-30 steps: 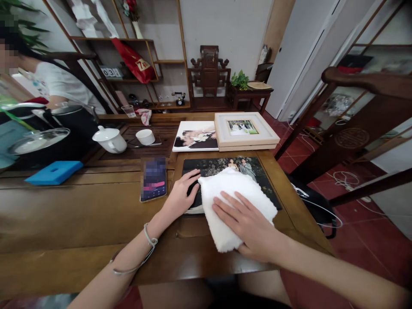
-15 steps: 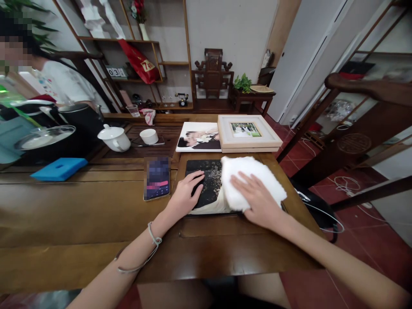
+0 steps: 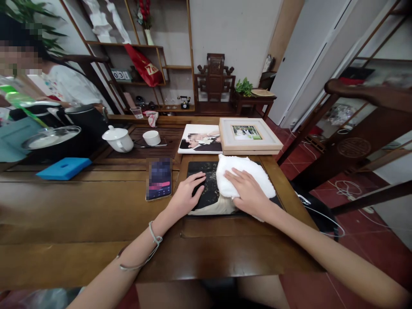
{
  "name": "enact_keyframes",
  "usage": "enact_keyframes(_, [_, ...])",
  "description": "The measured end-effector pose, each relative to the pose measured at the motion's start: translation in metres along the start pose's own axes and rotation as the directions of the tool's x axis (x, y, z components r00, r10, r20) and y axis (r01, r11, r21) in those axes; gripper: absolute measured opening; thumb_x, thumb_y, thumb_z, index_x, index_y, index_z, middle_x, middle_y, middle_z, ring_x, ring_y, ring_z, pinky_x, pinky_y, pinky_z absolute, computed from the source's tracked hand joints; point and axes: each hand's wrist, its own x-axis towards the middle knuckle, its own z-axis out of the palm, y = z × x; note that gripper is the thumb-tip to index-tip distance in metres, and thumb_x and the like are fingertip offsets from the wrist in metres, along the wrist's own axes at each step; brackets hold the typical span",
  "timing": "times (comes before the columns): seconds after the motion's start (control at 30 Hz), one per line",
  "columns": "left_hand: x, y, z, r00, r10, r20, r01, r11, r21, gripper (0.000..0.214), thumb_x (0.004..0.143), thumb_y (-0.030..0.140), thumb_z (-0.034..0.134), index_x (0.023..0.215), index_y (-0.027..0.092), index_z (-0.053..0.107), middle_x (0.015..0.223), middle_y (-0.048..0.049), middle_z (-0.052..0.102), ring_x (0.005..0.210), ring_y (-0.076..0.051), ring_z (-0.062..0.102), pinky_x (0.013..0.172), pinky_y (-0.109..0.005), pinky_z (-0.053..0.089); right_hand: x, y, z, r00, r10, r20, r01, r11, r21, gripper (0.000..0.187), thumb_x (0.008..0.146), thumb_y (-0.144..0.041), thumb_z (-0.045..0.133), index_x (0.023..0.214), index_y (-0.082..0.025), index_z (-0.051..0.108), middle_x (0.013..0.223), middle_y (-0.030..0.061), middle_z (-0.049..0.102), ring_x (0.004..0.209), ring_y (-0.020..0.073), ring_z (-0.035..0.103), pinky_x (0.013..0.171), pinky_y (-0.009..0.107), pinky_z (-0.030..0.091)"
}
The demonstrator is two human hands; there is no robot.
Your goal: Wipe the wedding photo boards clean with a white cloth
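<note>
A dark picture panel (image 3: 206, 199), with pale specks and a cream, dress-like shape, lies flat on the wooden table. My left hand (image 3: 187, 192) rests on its left edge, fingers extended and holding nothing. Spread flat over a folded white cloth (image 3: 257, 172) is my right hand (image 3: 249, 191), pressing it against the panel's right part. The cloth hides much of that side. Just beyond lie a photo print (image 3: 199, 139) with a white border and a pale framed picture (image 3: 225, 136). A phone (image 3: 160, 178) is left of my left hand.
On the left are a blue sponge-like block (image 3: 63, 168), a white lidded bowl (image 3: 118, 139), a small white cup (image 3: 151, 137) and a pan with a glass lid (image 3: 53, 137). A person (image 3: 71, 83) sits at the far left. A wooden chair (image 3: 360, 124) stands at the right.
My right hand has slid the white cloth a little to the left across the panel. My left hand stays in place on the panel's edge. The view has shifted slightly.
</note>
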Motion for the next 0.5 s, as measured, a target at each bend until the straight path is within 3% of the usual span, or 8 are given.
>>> enact_keyframes(0.1, [0.001, 0.001, -0.002, 1.0, 0.008, 0.006, -0.008, 1.0, 0.007, 0.033, 0.093, 0.024, 0.047, 0.119, 0.016, 0.066, 0.13, -0.0132, 0.062, 0.124, -0.027, 0.057, 0.106, -0.049, 0.045, -0.001, -0.031, 0.005, 0.999, -0.052, 0.0, 0.052, 0.998, -0.036, 0.075, 0.069, -0.015, 0.052, 0.142, 0.0, 0.041, 0.15, 0.0183, 0.039, 0.141, 0.0363, 0.026, 0.116, 0.054, 0.02])
enact_keyframes(0.2, [0.001, 0.001, -0.004, 1.0, 0.004, 0.024, -0.004, 1.0, 0.001, 0.033, 0.092, 0.021, 0.046, 0.117, 0.017, 0.067, 0.129, -0.013, 0.063, 0.122, -0.027, 0.058, 0.105, -0.048, 0.046, -0.024, -0.072, 0.01, 0.988, -0.152, 0.024, 0.154, 0.984, -0.088, 0.078, 0.071, -0.021, 0.059, 0.141, 0.007, 0.038, 0.148, 0.0283, 0.036, 0.139, 0.0443, 0.026, 0.114, 0.057, 0.023])
enact_keyframes(0.3, [0.001, 0.001, -0.005, 0.999, 0.011, 0.03, -0.01, 1.0, -0.016, 0.032, 0.091, 0.02, 0.048, 0.117, 0.016, 0.067, 0.13, -0.0137, 0.062, 0.123, -0.027, 0.057, 0.105, -0.047, 0.047, -0.048, -0.097, 0.008, 0.967, -0.249, 0.06, 0.253, 0.965, -0.075, 0.082, 0.071, -0.027, 0.062, 0.14, 0.009, 0.038, 0.147, 0.0324, 0.035, 0.137, 0.0471, 0.028, 0.111, 0.056, 0.027])
enact_keyframes(0.4, [0.001, -0.001, -0.004, 0.999, 0.024, 0.03, -0.023, 0.999, -0.025, 0.033, 0.09, 0.02, 0.048, 0.118, 0.016, 0.066, 0.131, -0.0136, 0.062, 0.123, -0.027, 0.057, 0.105, -0.046, 0.046, -0.051, -0.089, -0.002, 0.957, -0.275, 0.095, 0.272, 0.961, 0.043, 0.078, 0.07, -0.029, 0.061, 0.139, 0.004, 0.043, 0.144, 0.0267, 0.044, 0.135, 0.0424, 0.034, 0.108, 0.051, 0.033])
enact_keyframes(0.5, [0.0, -0.001, -0.002, 1.0, 0.02, 0.018, -0.02, 1.0, -0.001, 0.033, 0.092, 0.021, 0.047, 0.118, 0.016, 0.066, 0.13, -0.0136, 0.062, 0.123, -0.027, 0.057, 0.106, -0.047, 0.046, -0.029, -0.054, -0.014, 0.99, -0.121, 0.079, 0.109, 0.984, 0.139, 0.067, 0.07, -0.021, 0.055, 0.135, -0.005, 0.052, 0.135, 0.0188, 0.056, 0.129, 0.0337, 0.045, 0.106, 0.045, 0.037])
